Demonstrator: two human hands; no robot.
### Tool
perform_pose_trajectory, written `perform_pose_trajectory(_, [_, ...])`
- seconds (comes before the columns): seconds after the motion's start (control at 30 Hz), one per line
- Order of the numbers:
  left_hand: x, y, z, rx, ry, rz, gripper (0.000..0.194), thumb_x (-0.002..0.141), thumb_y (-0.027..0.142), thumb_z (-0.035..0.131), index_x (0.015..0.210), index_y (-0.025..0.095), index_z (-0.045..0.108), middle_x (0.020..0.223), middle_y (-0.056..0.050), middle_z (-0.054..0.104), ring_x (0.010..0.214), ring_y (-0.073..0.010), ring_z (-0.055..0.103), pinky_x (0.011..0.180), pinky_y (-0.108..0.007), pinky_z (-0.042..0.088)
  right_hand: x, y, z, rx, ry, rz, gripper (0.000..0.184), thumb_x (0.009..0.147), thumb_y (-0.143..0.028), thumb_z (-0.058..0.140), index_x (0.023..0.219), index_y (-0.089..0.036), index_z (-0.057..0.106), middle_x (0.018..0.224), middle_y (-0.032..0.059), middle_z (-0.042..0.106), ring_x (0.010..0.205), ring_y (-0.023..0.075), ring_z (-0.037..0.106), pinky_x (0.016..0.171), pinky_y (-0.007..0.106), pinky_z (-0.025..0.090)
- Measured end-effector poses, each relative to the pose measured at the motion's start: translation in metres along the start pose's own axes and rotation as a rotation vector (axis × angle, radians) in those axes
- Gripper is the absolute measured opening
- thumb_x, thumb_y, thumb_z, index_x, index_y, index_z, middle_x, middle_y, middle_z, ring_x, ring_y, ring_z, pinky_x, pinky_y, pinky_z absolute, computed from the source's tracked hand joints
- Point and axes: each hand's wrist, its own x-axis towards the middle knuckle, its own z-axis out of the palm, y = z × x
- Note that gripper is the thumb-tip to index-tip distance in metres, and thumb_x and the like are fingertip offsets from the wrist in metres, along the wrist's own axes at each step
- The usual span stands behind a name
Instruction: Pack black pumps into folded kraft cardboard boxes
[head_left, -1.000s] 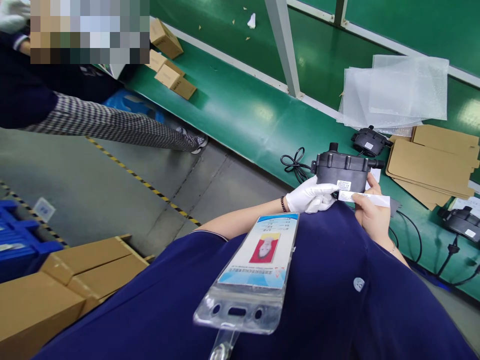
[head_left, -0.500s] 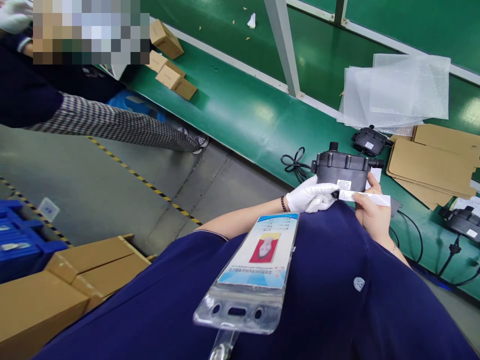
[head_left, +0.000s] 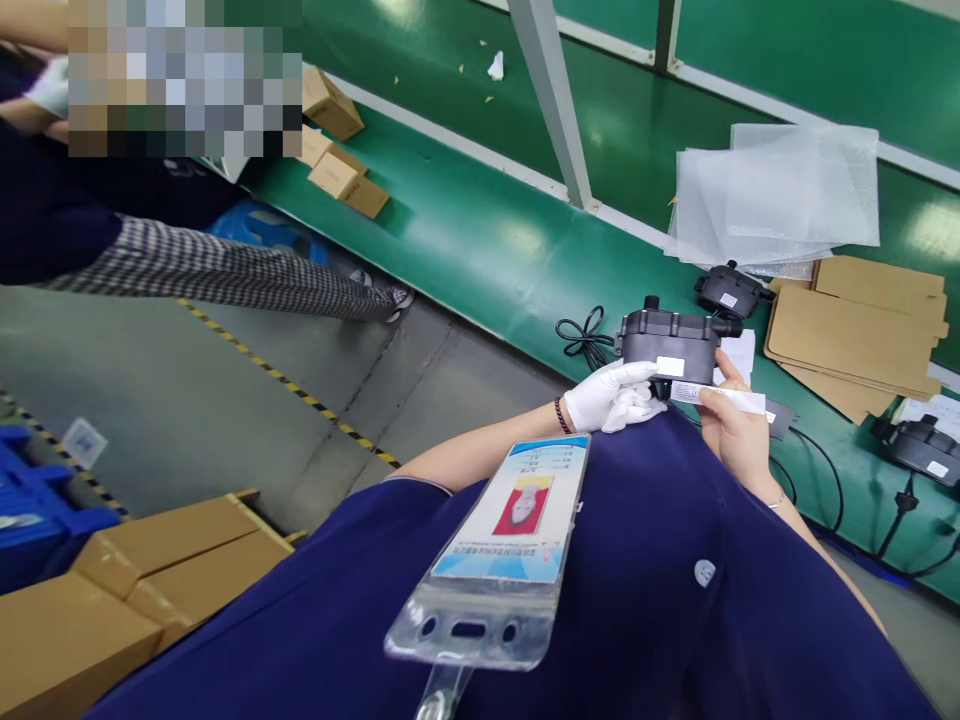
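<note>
White-gloved left hand (head_left: 611,398) folds its fingers on the black, boxy plastic housing (head_left: 664,346) near the edge of the green desk (head_left: 495,262), likely steadying its white label (head_left: 670,367) for viewing; bare right hand (head_left: 739,428) pinches a white paper strip (head_left: 739,401) between closed fingers just below, printed end uncovered.

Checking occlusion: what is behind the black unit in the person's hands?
Past the held unit, a second black unit sits on the green bench; a coiled cable shows beyond the held one's left end. Whatever lies directly behind is covered.
</note>
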Motion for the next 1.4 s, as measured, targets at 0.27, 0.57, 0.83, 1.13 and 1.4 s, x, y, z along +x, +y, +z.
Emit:
perform_pose_trajectory(0.27, [0.053, 0.061, -0.053, -0.075, 0.173, -0.01, 0.044, 0.092, 0.027, 0.063, 0.057, 0.02, 0.037, 0.042, 0.008, 0.035, 0.032, -0.0057, 0.031, 0.039, -0.02, 0.038, 0.022, 0.04, -0.021, 0.265, 0.245, 0.248, 0.033, 0.066, -0.04, 0.083, 0.088, -0.021, 0.067, 0.116, 0.0064, 0.07, 0.107, 0.022, 0.066, 0.089, 0.037, 0.058])
perform_pose_trajectory(0.57, [0.134, 0.118, -0.067, 0.186, 0.227, 0.036, 0.031, 0.087, 0.029, 0.067, 0.066, 0.019, 0.047, 0.044, 0.007, 0.04, 0.036, -0.0055, 0.031, 0.04, -0.021, 0.027, 0.05, 0.128, -0.072, 0.018, 0.43, 0.438, 0.047, 0.06, -0.048, 0.083, 0.087, -0.016, 0.062, 0.076, 0.0037, 0.07, 0.063, 0.0136, 0.065, 0.055, 0.023, 0.05])
perform_pose_trajectory(0.83, [0.223, 0.137, -0.039, 0.312, 0.195, 0.013, 0.015, 0.087, 0.021, 0.066, 0.075, 0.015, 0.06, 0.044, 0.005, 0.044, 0.039, -0.0058, 0.032, 0.043, -0.022, 0.027, 0.108, 0.16, -0.086, -0.276, 0.363, 0.53, 0.02, 0.069, -0.028, 0.077, 0.066, -0.012, 0.066, 0.06, 0.0054, 0.067, 0.061, 0.0167, 0.062, 0.055, 0.025, 0.046])
perform_pose_trajectory(1.13, [0.246, 0.148, -0.077, 0.459, 0.3, 0.027, 0.033, 0.084, 0.037, 0.075, 0.07, 0.017, 0.052, 0.05, 0.005, 0.046, 0.04, -0.005, 0.035, 0.045, -0.02, 0.037, 0.1, 0.169, -0.08, -0.146, 0.24, 0.783, 0.027, 0.071, -0.027, 0.083, 0.071, -0.018, 0.059, 0.058, -0.0015, 0.064, 0.053, 0.0098, 0.058, 0.043, 0.017, 0.04])
perform_pose_trajectory(1.4, [0.195, 0.104, -0.075, 1.045, 0.641, 0.52, 0.054, 0.08, 0.035, 0.077, 0.129, 0.022, 0.058, 0.12, -0.007, 0.066, 0.097, -0.0169, 0.064, 0.082, -0.027, 0.053, 0.09, 0.169, -0.044, 0.187, 0.175, 0.986, 0.02, 0.094, -0.024, 0.064, 0.076, -0.016, 0.059, 0.066, 0.0014, 0.067, 0.049, 0.0067, 0.057, 0.039, 0.013, 0.042])
